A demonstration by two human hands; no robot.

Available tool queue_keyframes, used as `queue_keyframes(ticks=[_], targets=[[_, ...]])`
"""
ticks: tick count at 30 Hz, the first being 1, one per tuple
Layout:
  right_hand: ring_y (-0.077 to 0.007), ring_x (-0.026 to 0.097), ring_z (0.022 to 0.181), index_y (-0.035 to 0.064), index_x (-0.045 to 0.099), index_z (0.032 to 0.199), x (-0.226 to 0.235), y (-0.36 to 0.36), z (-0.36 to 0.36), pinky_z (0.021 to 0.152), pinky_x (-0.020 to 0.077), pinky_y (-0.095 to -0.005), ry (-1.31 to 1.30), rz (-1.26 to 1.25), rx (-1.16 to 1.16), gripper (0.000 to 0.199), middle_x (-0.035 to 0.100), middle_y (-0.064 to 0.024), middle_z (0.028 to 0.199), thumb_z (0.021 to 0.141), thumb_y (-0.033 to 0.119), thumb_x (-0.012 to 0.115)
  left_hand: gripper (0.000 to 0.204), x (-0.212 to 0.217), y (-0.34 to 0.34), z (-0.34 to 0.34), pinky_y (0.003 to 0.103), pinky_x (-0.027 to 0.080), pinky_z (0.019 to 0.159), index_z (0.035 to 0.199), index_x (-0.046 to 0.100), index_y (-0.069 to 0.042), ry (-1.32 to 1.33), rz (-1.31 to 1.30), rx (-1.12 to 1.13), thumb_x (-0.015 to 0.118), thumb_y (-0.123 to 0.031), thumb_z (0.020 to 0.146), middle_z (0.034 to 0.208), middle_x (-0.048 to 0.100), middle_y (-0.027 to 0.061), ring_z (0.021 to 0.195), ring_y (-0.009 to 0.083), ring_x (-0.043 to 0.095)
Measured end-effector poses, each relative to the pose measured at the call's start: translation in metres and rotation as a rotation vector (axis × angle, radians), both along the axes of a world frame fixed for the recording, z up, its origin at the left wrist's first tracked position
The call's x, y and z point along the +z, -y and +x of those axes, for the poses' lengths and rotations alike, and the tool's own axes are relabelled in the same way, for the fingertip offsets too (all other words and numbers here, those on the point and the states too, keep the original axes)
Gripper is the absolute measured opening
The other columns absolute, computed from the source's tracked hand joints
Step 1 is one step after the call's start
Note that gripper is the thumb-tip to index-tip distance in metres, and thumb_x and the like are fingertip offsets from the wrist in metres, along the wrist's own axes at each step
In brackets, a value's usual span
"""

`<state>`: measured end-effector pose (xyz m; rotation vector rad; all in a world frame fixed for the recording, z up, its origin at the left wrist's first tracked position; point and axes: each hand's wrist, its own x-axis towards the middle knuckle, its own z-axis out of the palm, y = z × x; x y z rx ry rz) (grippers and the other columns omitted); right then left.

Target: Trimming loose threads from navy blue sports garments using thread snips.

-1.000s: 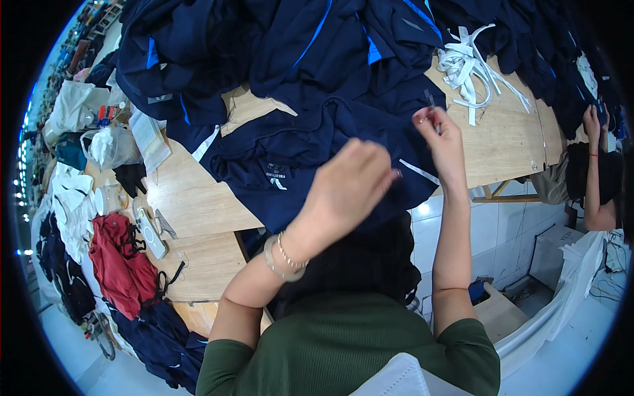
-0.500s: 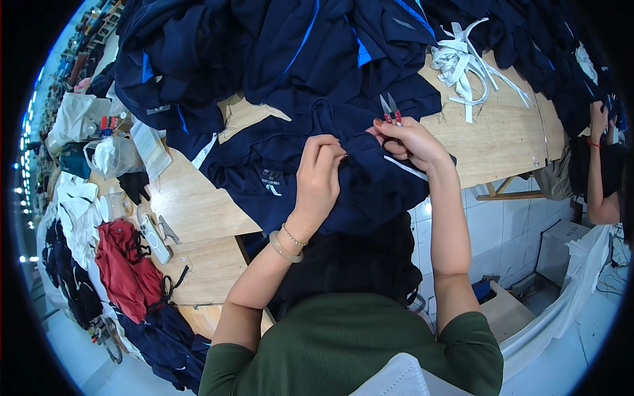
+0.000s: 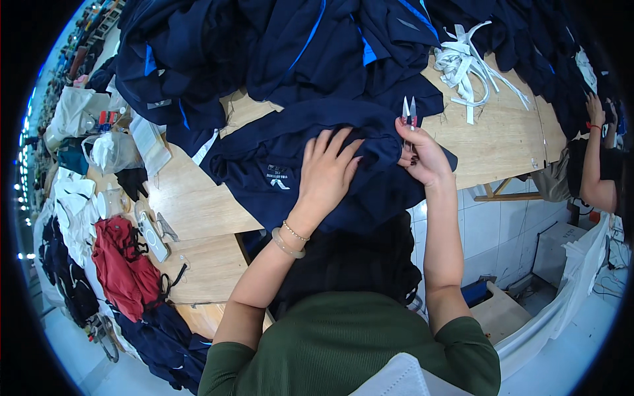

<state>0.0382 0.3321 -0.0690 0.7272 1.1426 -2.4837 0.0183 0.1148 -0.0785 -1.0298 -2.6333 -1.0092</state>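
A navy blue garment [image 3: 254,148] with a small printed patch is spread over the table edge in front of me. Fingers apart, my left hand [image 3: 327,173] lies across its cloth and holds nothing. At the garment's right side, my right hand [image 3: 428,158] is closed round a small pair of thread snips [image 3: 409,113]. The metal blades point away from me, with a bit of red handle showing above the fingers. My right fingertips are also at the cloth; whether they pinch it I cannot tell.
A heap of navy garments [image 3: 198,49] with blue trim covers the far side. White strips [image 3: 462,66] lie tangled on the wooden table [image 3: 492,148]. To the left are a red garment [image 3: 122,264], a phone [image 3: 154,239] and plastic bags [image 3: 112,153]. Another person's arm [image 3: 598,152] is at the right.
My left hand has gone from a pinch on the cloth to lying spread on it. The right hand has shifted slightly right, its snips now upright, and the cloth's far edge is turned over.
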Motion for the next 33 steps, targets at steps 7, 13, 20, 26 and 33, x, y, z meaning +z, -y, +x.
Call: queue_keyframes(ticks=[7, 13, 20, 26, 33], targets=[[-0.0032, 0.033, 0.045, 0.0156, 0.056, 0.083, -0.001, 0.011, 0.008, 0.044, 0.0230, -0.0204, -0.041, 0.066, -0.046, 0.020, 0.040, 0.0079, 0.058, 0.098, 0.027, 0.063, 0.016, 0.041, 0.004, 0.001, 0.038, 0.042, 0.091, 0.099, 0.071, -0.005, 0.059, 0.173, 0.126, 0.068, -0.005, 0.083, 0.106, 0.065, 0.0056, 0.102, 0.0258, 0.059], [-0.0036, 0.034, 0.046, 0.0146, 0.059, 0.087, -0.005, 0.011, 0.008, 0.045, 0.0236, -0.0204, -0.093, 0.024, -0.024, 0.016, 0.042, 0.0079, 0.060, 0.098, 0.026, 0.063, 0.027, 0.049, -0.020, -0.017, 0.034, 0.051, 0.074, 0.102, 0.069, -0.002, -0.059, 0.320, -0.094, 0.065, 0.010, 0.078, 0.097, 0.062, 0.0071, 0.087, 0.0259, 0.060], [-0.0035, 0.033, 0.047, 0.0143, 0.060, 0.091, -0.002, 0.010, 0.007, 0.045, 0.0229, -0.0202, -0.076, 0.008, -0.006, 0.013, 0.042, 0.0082, 0.061, 0.098, 0.025, 0.062, 0.015, 0.036, -0.022, -0.013, 0.038, 0.052, 0.075, 0.095, 0.066, 0.001, 0.126, 0.274, 0.081, 0.067, 0.005, 0.080, 0.095, 0.059, 0.0126, 0.085, 0.0305, 0.062], [-0.0035, 0.032, 0.047, 0.0151, 0.059, 0.089, -0.003, 0.012, 0.006, 0.046, 0.0222, -0.0209, -0.071, 0.048, -0.015, 0.013, 0.041, 0.0086, 0.061, 0.098, 0.024, 0.062, 0.020, 0.032, -0.020, -0.009, 0.032, 0.051, 0.070, 0.106, 0.070, 0.001, 0.190, 0.158, 0.061, 0.066, 0.002, 0.086, 0.093, 0.063, 0.0114, 0.075, 0.0281, 0.065], [-0.0033, 0.033, 0.047, 0.0153, 0.060, 0.088, -0.011, 0.010, 0.005, 0.046, 0.0225, -0.0211, -0.097, 0.027, 0.013, 0.014, 0.042, 0.0088, 0.061, 0.098, 0.025, 0.062, 0.024, 0.041, -0.029, -0.011, 0.033, 0.051, 0.071, 0.108, 0.071, -0.002, 0.294, 0.229, 0.016, 0.068, 0.003, 0.085, 0.095, 0.061, 0.0110, 0.075, 0.0271, 0.062]])
